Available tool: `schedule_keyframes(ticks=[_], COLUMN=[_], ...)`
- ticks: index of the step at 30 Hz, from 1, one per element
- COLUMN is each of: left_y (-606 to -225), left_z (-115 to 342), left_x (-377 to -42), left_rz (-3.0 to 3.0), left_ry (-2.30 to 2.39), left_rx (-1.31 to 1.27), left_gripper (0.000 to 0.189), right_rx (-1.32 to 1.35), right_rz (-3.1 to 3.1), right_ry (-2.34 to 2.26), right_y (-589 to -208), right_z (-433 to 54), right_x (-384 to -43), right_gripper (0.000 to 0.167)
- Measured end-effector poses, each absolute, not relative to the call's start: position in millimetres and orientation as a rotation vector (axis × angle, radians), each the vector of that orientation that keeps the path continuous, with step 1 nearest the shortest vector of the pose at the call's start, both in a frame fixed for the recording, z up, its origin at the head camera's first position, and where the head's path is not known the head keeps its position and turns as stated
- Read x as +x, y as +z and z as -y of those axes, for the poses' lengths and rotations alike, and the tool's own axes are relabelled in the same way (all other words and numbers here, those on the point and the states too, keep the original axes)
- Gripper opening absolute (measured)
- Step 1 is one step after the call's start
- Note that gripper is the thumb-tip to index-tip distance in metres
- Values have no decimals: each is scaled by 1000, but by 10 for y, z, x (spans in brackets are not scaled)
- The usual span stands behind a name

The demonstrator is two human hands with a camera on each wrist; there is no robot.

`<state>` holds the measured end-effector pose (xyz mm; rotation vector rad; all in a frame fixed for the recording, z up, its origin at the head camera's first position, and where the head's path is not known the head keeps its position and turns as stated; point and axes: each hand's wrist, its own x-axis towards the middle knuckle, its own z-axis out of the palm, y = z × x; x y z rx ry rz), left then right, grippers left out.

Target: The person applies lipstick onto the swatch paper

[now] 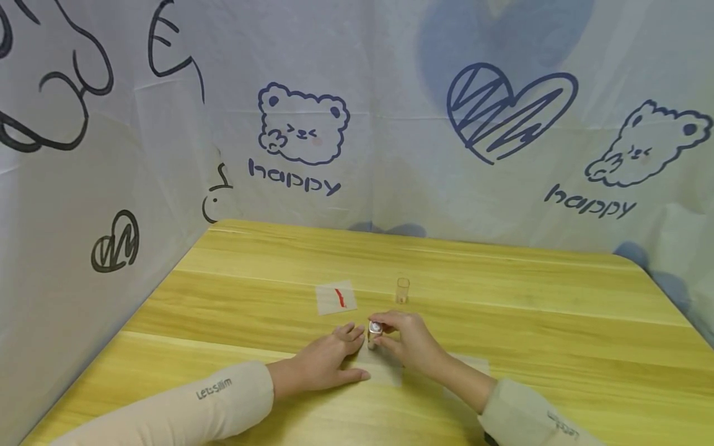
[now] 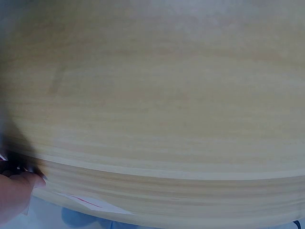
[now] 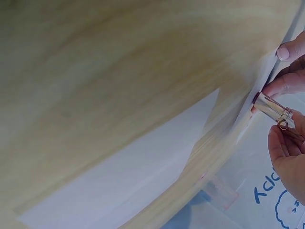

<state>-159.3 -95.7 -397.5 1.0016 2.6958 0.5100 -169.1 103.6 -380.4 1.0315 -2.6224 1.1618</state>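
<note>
My right hand (image 1: 415, 344) pinches a small shiny lipstick (image 1: 375, 328) between thumb and fingers. In the right wrist view the lipstick (image 3: 272, 109) slants with its tip end down at a white paper sheet. That sheet (image 1: 386, 374) lies on the table under both hands. Flat beside the lipstick, my left hand (image 1: 329, 358) rests with fingers extended at the sheet's left side, thumb apart. Whether the tip touches the paper is hard to tell. Farther back lies a white paper square (image 1: 328, 305) with a red stroke. A clear cap (image 1: 402, 288) stands to its right.
Another white paper sheet (image 1: 474, 365) lies partly beneath my right forearm. The yellow wood-grain table (image 1: 251, 266) meets a white curtain (image 1: 390, 198) with printed drawings at the back and left.
</note>
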Motion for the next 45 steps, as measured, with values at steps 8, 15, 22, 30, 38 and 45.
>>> schedule_keyframes(ticks=[8, 15, 22, 30, 38, 45], left_y=[-3975, -3981, -3978, -3969, -3962, -3966], left_z=[951, 953, 954, 950, 952, 953], left_x=[-1597, -1592, -1589, -1585, -1580, -1580], left_rz=[-2699, -2703, -2702, -2710, -2713, -2709], left_ry=[514, 517, 517, 511, 520, 529], left_rx=[998, 990, 990, 988, 1003, 1018], left_gripper=[68, 68, 68, 68, 67, 67], right_rx=[1024, 1034, 1011, 1015, 1025, 1029], right_rz=[2615, 2607, 2633, 2631, 2623, 2613], right_ry=[1169, 1169, 1194, 1187, 1183, 1195], right_y=[-3812, -3820, -3814, -3801, -3788, -3808], right_z=[-1039, -1044, -1042, -1064, -1081, -1082], right_x=[-1683, -1681, -1682, -1664, -1639, -1642], right_gripper=[31, 31, 31, 31, 30, 32])
